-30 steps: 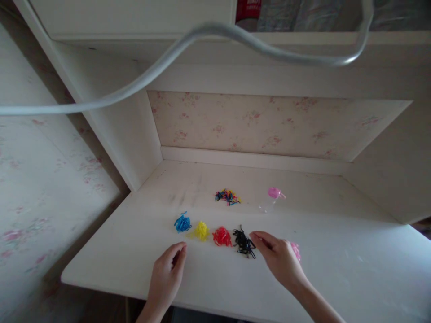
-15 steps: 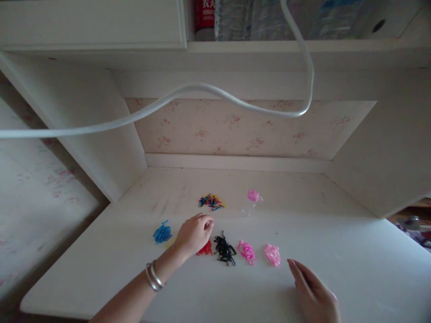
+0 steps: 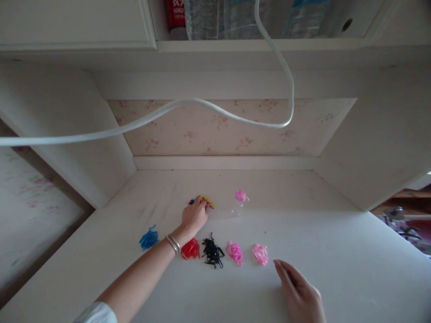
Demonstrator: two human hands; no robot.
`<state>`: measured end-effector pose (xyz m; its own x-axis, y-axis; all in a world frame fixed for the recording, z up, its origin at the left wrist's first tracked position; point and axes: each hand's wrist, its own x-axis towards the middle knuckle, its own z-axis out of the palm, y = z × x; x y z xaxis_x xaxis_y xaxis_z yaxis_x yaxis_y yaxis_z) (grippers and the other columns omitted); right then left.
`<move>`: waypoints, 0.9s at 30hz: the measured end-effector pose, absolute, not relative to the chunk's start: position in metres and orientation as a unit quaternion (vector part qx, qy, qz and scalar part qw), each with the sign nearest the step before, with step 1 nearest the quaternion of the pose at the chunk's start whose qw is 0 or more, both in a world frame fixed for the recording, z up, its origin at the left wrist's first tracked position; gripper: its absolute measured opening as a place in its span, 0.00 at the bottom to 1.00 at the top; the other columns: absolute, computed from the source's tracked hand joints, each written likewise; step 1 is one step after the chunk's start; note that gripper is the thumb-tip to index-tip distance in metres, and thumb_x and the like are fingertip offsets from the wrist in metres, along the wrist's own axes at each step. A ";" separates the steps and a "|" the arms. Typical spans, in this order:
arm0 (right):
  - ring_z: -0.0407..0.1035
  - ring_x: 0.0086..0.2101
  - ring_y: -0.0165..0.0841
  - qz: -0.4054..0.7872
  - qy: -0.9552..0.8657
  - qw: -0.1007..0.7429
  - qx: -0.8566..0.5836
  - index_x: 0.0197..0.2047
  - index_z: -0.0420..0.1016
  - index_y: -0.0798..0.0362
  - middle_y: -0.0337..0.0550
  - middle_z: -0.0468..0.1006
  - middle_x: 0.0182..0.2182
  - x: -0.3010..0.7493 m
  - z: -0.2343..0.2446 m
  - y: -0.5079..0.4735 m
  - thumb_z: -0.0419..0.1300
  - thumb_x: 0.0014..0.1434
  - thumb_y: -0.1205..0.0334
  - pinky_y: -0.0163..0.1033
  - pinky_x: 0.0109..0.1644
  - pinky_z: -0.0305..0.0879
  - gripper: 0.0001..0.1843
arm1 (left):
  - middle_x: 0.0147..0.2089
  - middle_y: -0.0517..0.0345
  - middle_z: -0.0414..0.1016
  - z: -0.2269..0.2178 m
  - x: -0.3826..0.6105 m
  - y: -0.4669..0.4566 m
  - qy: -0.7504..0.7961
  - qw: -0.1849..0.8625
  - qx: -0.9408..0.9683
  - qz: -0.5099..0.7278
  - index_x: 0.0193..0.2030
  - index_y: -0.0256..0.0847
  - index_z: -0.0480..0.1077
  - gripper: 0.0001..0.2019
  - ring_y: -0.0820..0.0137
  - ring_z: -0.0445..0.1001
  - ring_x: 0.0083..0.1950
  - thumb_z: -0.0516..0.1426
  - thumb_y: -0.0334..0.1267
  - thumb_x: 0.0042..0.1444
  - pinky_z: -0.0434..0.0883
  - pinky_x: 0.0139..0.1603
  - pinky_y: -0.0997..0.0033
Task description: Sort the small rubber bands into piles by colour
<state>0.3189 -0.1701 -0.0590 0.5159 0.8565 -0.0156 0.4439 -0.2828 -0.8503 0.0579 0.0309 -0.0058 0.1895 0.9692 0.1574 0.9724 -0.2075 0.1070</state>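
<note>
Matt white desk [image 3: 336, 251] — shiny metal bangles [image 3: 174, 243].

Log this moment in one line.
left hand: on mixed-colour heap of small elastic bands | right hand: flat on white desk | row: blue heap, red heap, black heap, pink heap, pale pink heap

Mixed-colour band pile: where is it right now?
In the head view, the mixed-colour band pile lies mid-desk, behind the red pile, partly under the left hand, with a pink-topped clear item just to its right.
</note>
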 end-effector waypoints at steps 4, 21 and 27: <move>0.74 0.37 0.33 0.246 -0.428 0.418 -0.762 0.39 0.79 0.53 0.41 0.81 0.38 0.317 -0.053 -0.170 0.57 0.52 0.41 0.22 0.34 0.65 0.24 | 0.51 0.54 0.68 -0.007 0.054 0.031 -0.623 0.015 -0.778 -0.081 0.44 0.46 0.72 0.17 0.69 0.74 0.39 0.44 0.44 0.64 0.69 0.37 0.70; 0.73 0.30 0.31 0.240 -0.436 0.408 -0.766 0.38 0.80 0.53 0.39 0.80 0.31 0.312 -0.047 -0.169 0.56 0.51 0.40 0.24 0.30 0.64 0.26 | 0.48 0.55 0.70 0.013 0.045 0.058 -0.488 -0.028 -0.872 -0.016 0.48 0.52 0.73 0.15 0.69 0.73 0.43 0.46 0.39 0.63 0.68 0.43 0.70; 0.73 0.30 0.32 0.242 -0.430 0.411 -0.767 0.37 0.80 0.53 0.40 0.80 0.30 0.310 -0.043 -0.169 0.56 0.51 0.39 0.25 0.30 0.64 0.26 | 0.46 0.55 0.70 0.014 0.045 0.067 -0.490 -0.042 -0.871 -0.002 0.46 0.51 0.74 0.14 0.70 0.74 0.40 0.47 0.41 0.62 0.67 0.41 0.71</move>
<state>0.3102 -0.1689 -0.0425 0.5131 0.8581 -0.0186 0.4599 -0.2932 -0.8381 0.0451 0.0672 0.0138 0.5193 0.8538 -0.0365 0.8534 -0.5159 0.0749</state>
